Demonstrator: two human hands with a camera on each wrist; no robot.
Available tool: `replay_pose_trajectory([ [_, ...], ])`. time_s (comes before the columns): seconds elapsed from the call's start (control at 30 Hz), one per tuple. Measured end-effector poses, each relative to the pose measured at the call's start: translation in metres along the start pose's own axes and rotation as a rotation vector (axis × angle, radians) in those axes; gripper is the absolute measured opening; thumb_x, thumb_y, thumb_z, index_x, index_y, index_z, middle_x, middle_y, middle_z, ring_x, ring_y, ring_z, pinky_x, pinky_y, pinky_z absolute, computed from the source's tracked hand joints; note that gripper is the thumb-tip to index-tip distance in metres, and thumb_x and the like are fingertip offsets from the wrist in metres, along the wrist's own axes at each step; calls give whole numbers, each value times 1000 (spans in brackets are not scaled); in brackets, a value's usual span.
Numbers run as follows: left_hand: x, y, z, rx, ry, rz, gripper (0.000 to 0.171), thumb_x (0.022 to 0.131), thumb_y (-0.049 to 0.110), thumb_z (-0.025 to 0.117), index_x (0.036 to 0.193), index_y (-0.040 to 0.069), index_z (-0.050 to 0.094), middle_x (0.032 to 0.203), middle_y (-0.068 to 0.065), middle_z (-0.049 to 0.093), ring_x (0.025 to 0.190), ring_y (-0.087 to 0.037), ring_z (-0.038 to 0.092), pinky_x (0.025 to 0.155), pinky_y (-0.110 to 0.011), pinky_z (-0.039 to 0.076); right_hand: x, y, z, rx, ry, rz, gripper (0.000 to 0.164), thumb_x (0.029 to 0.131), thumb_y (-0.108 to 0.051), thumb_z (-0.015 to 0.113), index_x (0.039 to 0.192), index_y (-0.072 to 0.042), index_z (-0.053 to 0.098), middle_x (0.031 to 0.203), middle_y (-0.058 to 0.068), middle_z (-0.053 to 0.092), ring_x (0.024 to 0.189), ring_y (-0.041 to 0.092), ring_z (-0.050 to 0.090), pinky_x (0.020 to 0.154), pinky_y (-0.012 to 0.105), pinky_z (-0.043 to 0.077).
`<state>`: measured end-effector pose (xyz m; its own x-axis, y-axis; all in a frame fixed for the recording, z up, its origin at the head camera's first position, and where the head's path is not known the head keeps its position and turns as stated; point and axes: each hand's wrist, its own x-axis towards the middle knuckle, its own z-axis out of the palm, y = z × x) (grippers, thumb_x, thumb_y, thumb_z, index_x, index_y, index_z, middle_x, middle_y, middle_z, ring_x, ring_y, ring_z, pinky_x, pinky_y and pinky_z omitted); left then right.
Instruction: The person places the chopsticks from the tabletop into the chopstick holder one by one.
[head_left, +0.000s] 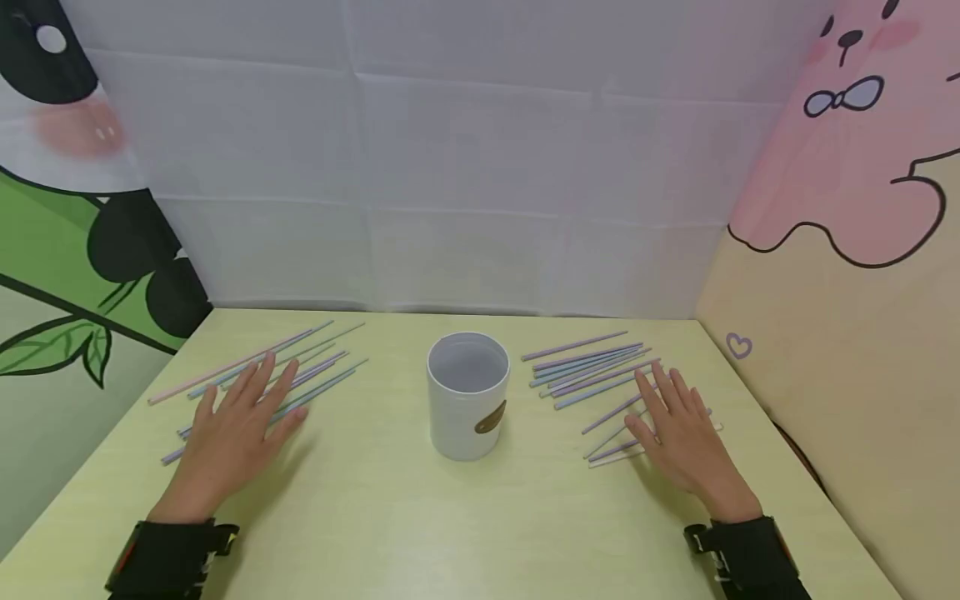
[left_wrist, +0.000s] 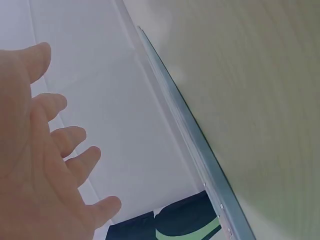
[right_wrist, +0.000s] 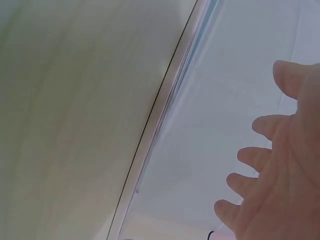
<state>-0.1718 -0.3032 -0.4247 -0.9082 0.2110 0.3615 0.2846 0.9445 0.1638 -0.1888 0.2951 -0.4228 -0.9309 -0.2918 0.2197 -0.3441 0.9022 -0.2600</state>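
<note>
Over the table (head_left: 465,533), left grip (head_left: 236,442) and right grip (head_left: 686,446) spread wide, empty. One careless sweep could roll loose sticks (head_left: 574,346) away!

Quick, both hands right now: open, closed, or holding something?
Left hand: open, fingers spread, holding nothing, over the left-side sticks.
Right hand: open, holding nothing, over the right-side sticks.

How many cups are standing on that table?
1: the white cup stands upright between the sticks on the left and more on the right. No other cup shows.
</note>
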Motion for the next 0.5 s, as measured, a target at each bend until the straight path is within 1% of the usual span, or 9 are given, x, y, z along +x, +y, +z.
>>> replay_pose_trajectory([
  [0.07,1,1,1,-33,10,10,72,110,43,55,170,17,25,173,-22,23,158,-46,23,120,-78,8,0,1,0,24,10,1,73,112,-42,50,169,-5,23,173,29,15,161,50,6,127,66,6],
  [0.13,3,3,1,-69,23,24,72,110,40,58,170,16,26,172,-24,25,155,-50,28,119,-78,13,1,1,0,49,27,-4,73,112,-40,52,169,-6,23,173,28,17,160,51,8,127,66,8],
  [0.2,6,6,0,-119,25,28,73,109,38,59,170,16,26,172,-25,26,152,-54,31,116,-78,18,2,1,1,69,52,-17,73,111,-39,55,169,-8,24,173,27,20,159,51,12,125,68,14],
  [0.27,9,10,-4,-184,15,19,74,109,38,60,170,18,25,172,-25,25,150,-57,32,113,-79,23,5,-1,-1,110,74,-32,74,110,-36,58,169,-10,24,172,25,22,158,52,17,121,72,21],
  [0.33,14,17,-10,-270,-5,6,76,108,38,62,171,20,23,174,-22,23,152,-56,28,112,-79,26,8,-5,-3,180,92,-51,74,109,-33,61,169,-11,25,172,25,25,156,52,21,118,75,25],
  [0.37,16,21,-13,-317,-20,-4,77,108,39,62,171,22,21,175,-20,21,154,-54,26,112,-79,25,10,-8,-5,221,95,-58,74,109,-31,62,169,-12,25,171,24,26,156,52,22,117,75,26],
  [0.43,23,29,-16,-395,-43,-11,81,107,40,65,172,25,19,176,-16,21,157,-50,23,115,-78,25,14,-16,-10,326,93,-75,73,108,-27,63,169,-11,25,170,23,28,154,50,28,115,73,31],
  [0.5,31,39,-17,-452,-59,-4,84,105,39,68,171,26,20,175,-15,24,157,-47,26,116,-76,27,20,-24,-13,432,81,-96,72,109,-23,63,169,-10,26,170,21,30,153,47,33,117,68,34],
])
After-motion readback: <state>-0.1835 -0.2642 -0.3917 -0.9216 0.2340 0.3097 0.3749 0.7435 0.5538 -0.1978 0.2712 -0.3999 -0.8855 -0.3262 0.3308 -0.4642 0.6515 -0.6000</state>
